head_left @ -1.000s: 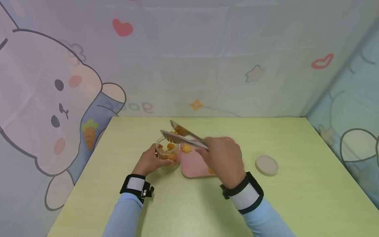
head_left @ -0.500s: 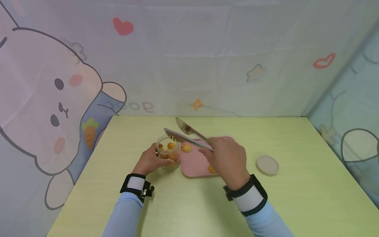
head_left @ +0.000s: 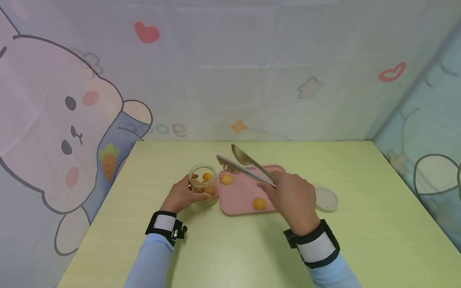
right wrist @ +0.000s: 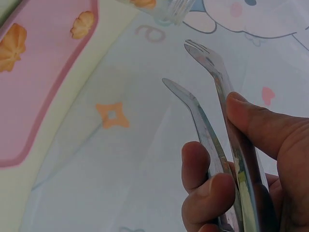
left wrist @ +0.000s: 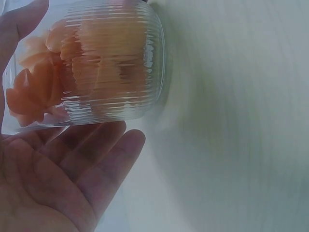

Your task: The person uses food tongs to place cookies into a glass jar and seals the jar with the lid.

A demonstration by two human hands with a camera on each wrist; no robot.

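My left hand (head_left: 183,196) grips a clear glass jar (head_left: 203,167) from its left side, thumb across the front. Several orange-yellow cookies (left wrist: 41,87) lie inside; ridged glass shows in the left wrist view. In my right hand (head_left: 293,202) are metal tongs (head_left: 248,170), held above the pink tray (head_left: 237,200). Their two arms stand apart with nothing between the tips, as the right wrist view also shows. On the tray sit two flower-shaped cookies, one near the back left (head_left: 226,180) and one near the front (head_left: 259,204). My right hand hides the tray's right part.
A round pale lid (head_left: 327,200) lies on the table to the right of the tray, partly behind my right hand. The light yellow-green table (head_left: 378,232) ends at a printed cloth backdrop (head_left: 266,80) behind it.
My right hand has moved right, carrying the tongs from above the jar to over the tray. A cookie between the tongs' tips one second ago is gone from them. My left hand stays on the jar.
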